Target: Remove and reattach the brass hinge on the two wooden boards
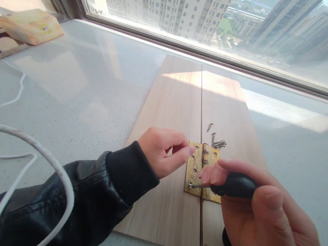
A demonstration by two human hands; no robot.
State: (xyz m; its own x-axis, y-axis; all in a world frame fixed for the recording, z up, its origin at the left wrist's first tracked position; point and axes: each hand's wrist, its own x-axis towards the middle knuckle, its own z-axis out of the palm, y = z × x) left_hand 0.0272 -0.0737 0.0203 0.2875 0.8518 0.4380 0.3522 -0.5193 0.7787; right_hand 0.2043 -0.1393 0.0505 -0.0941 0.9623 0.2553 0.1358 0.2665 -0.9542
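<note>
A brass-coloured hinge (196, 160) lies flat across the seam between two pale wooden boards (174, 101). My left hand (164, 151) is curled at the hinge's upper left corner, its thumb and index finger pressing on the leaf. In my right hand (270, 216) is a screwdriver (236, 185) with a black handle. Its tip meets a screw head (190, 185) in the lowest hole of the left leaf. My right fingers wrap the handle and reach along the shaft, hiding part of the right leaf. Several loose screws (219, 144) lie on the right board above the hinge.
A white cable (68, 195) loops over my left sleeve (94, 197) on the left. The boards rest on a speckled pale sill (106, 95). A tissue pack (31, 25) stands in the far left corner, beside the window frame (187, 50).
</note>
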